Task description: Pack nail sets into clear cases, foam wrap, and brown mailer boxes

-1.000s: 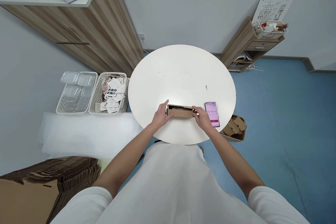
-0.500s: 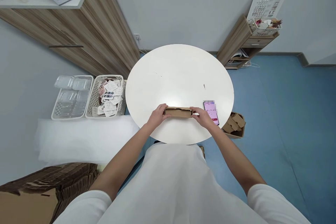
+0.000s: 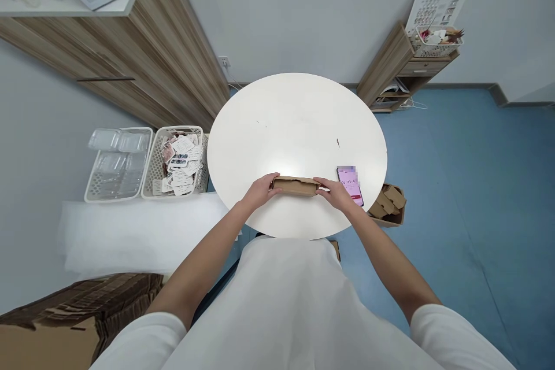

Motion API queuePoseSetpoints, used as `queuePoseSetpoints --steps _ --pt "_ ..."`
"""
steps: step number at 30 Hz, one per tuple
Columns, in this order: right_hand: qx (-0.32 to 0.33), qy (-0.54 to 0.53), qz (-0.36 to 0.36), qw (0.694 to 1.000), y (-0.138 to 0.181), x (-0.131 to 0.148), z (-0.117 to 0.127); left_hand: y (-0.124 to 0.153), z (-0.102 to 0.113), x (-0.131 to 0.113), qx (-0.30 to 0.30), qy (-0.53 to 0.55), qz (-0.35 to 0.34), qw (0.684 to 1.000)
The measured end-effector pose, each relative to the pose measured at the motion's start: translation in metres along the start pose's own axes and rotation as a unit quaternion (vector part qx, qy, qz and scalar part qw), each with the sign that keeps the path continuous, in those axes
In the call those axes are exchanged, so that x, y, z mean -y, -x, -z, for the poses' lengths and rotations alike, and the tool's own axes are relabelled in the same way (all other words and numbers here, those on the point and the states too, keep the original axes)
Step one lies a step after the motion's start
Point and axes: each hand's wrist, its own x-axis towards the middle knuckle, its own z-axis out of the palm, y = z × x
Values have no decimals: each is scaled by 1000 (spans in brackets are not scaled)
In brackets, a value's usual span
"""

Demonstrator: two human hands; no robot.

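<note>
A small brown cardboard box [image 3: 296,187] is at the near side of the round white table [image 3: 299,121], its long side towards me. My left hand [image 3: 262,189] grips its left end, thumb in front and fingers over the top edge. At the right end, my right hand [image 3: 330,192] holds it the same way. A slit shows along the box's upper edge; what is inside, if anything, is hidden. Just right of my right hand lies a phone [image 3: 350,186] with a pink timer screen.
Left of the table stand a white basket of printed cards [image 3: 156,187] and another with clear plastic trays [image 3: 92,193]. White sheeting [image 3: 134,234] and stacked flat cardboard [image 3: 52,335] lie nearer me. An open carton of small brown boxes [image 3: 392,221] stands on the floor at right.
Both hands keep hold of the cardboard box at its ends, almost unmoved. The view has shifted very slightly, and the phone's timer digits have changed.
</note>
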Motion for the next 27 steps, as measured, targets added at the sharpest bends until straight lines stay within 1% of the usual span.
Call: queuePoseSetpoints --steps 3,6,9,11,13,15,18,20,23,27 --pt "30 3 4 1000 2 -1 -1 0 1 0 4 10 7 1000" --pt "33 -6 -8 999 4 -4 -3 1 2 0 9 18 8 1000" --pt "29 -49 -14 998 2 -6 -4 0 3 0 18 20 -1 1000" --pt "43 -83 -29 995 1 -4 -2 -1 3 0 20 18 -5 1000" --pt "70 -132 -66 987 1 -1 -1 -1 2 1 16 15 -5 1000" --pt "88 -200 -113 969 3 3 -2 -2 1 3 12 14 -6 1000" --pt "77 -288 -155 942 4 7 -5 -1 0 4 11 17 -10 1000" --pt "70 -325 -159 930 4 8 -6 -1 0 4 12 21 -10 1000" --pt "77 -363 -150 916 2 8 -7 -1 1 3 13 34 -9 999" --pt "56 -374 -144 915 1 10 -10 2 2 1 14 73 20 997"
